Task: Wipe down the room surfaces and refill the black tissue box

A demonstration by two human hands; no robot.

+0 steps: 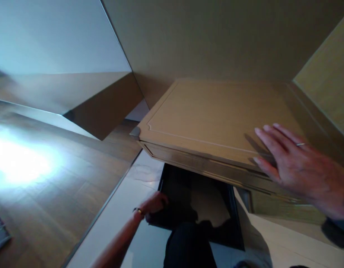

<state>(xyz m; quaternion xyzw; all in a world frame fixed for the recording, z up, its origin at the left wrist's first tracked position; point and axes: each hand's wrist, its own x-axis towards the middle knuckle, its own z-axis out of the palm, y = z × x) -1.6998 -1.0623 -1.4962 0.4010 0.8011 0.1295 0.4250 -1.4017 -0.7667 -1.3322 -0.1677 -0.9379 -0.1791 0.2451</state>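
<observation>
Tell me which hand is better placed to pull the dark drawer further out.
Probably the left hand: it already touches the dark drawer at its edge. The right hand lies flat on the desk top.

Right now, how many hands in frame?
2. The right hand lies flat on the wooden tabletop, at its front right edge. The left hand is lower down, at the dark panel beneath the table.

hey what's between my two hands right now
In the head view, the wooden top's moulded front edge and the dark opening below it lie between them. The right hand rests on the top; the left hand is at the opening's edge.
</observation>
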